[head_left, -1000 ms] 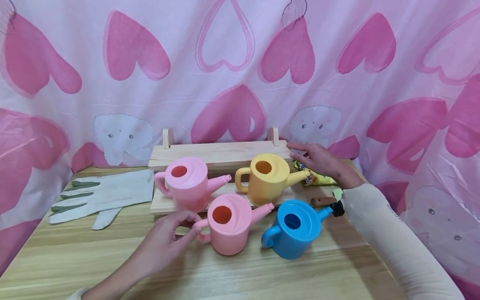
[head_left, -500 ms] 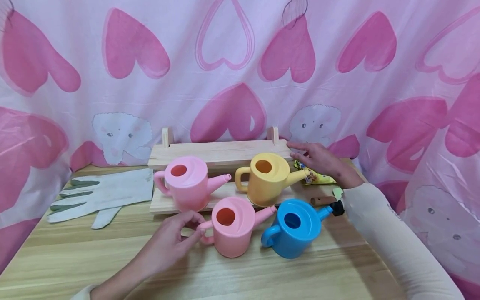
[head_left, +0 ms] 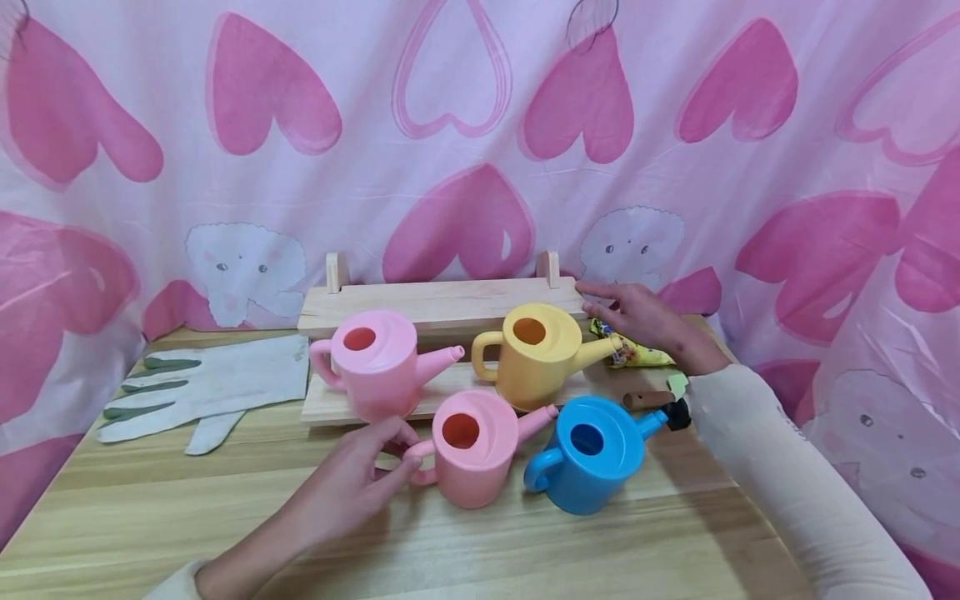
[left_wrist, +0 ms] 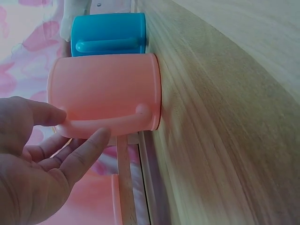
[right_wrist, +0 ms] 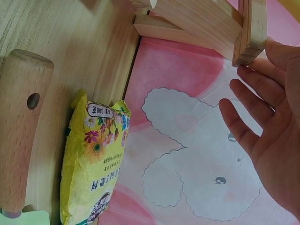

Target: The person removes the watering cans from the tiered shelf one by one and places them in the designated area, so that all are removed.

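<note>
Four watering cans (head_left: 474, 471); left hand (head_left: 348, 479) holds one; right hand (head_left: 637, 315) touches one shelf (head_left: 442, 302).

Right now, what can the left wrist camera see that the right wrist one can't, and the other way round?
Only the left wrist view shows the left hand pinching the handle of a salmon-pink watering can, plus a blue watering can and part of another pink can.

Only the right wrist view shows the right hand, a yellow packet and a tool's light green end.

Both show the wooden table, the pink-and-white cloth and parts of the wooden shelf.
</note>
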`<state>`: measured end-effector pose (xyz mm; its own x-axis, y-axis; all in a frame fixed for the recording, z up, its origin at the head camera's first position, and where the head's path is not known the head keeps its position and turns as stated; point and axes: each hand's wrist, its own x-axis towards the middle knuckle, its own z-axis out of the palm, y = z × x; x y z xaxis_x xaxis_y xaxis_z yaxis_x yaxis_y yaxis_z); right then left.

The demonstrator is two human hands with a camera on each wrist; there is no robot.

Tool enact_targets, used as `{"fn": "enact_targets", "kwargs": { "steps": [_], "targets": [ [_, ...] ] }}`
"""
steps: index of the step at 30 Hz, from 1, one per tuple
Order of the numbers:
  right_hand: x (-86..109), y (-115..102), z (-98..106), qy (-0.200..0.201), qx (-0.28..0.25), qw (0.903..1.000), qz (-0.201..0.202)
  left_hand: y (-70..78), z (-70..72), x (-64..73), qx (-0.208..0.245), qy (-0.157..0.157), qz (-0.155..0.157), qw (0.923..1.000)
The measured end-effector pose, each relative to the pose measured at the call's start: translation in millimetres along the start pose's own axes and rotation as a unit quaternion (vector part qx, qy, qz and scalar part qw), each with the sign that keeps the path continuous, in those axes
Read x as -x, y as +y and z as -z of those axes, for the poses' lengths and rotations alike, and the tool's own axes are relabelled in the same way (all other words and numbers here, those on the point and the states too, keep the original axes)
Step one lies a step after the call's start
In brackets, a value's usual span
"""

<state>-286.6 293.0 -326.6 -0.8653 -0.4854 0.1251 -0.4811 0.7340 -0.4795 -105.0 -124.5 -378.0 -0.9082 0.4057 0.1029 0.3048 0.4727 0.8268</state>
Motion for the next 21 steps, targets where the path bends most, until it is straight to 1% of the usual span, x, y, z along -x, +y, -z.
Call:
{"fn": "enact_targets", "kwargs": {
  "steps": [4, 9, 16, 21],
  "targets": [
    [-0.6, 0.0, 0.3, 0.001, -0.001, 1.0, 0.006, 0.9, -0.9, -2.2, 0.005, -0.007, -0.005, 1.0],
    [-0.8, 0.8, -0.2, 0.001, -0.003, 1.0, 0.003, 1.0, -3.1, -4.6, 0.002, -0.012, -0.012, 0.9999],
    [-1.5, 2.0, -1.1, 0.002, -0.004, 1.0, 0.003, 1.2, -3.8, -6.2, 0.014, -0.022, -0.008, 0.9996],
    [-0.4, 2.5, -1.2, 0.002, -0.002, 1.0, -0.002, 1.6, -3.2, -6.4, 0.015, -0.027, -0.009, 0.9995]
  ]
}}
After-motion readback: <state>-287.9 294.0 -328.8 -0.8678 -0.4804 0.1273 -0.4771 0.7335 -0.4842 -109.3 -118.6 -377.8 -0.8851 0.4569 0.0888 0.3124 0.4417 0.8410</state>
